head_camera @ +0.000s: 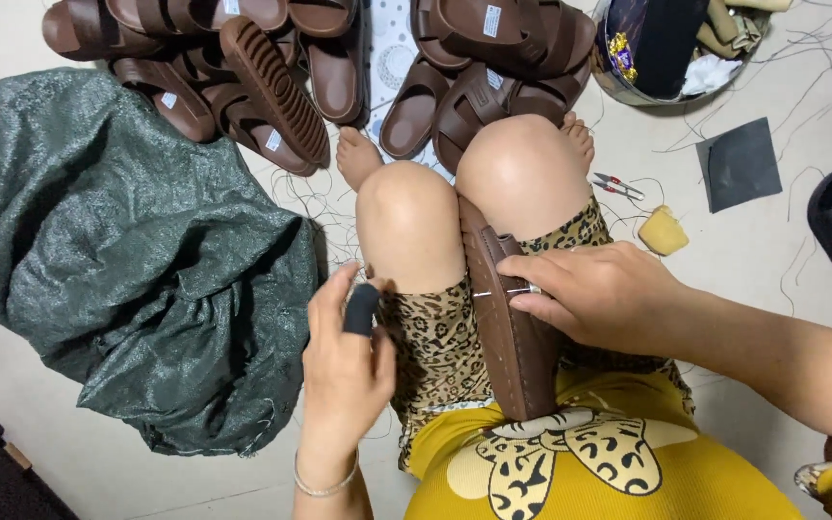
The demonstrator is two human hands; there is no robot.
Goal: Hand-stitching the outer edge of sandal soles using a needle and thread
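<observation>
The fingers (532, 279) of the right hand (599, 299) are pinched on a thin needle (505, 290) that lies across the edge of one brown sandal sole (517, 337). The sole stands on edge, wedged between the person's two bare knees and reaching down to the lap. The left hand (344, 361) hovers just left of the left thigh, fingers loosely curled and holding nothing; its index finger wears one black finger guard (360, 310), and one thin bracelet (325, 486) circles the wrist.

Beyond the knees, on the floor, lies a heap of finished brown sandals (272, 77) — about a dozen, overlapping so that an exact count cannot be made. To the left, one large dark green woven sack (127, 260) spreads over the floor, close beside the left hand. To the right of the knees lie one small pair of red-handled snips (616, 185), one yellow block (663, 231) and one dark grey square sheet (739, 164). One round container (666, 48) of scraps stands at the top — loose threads are scattered around it.
</observation>
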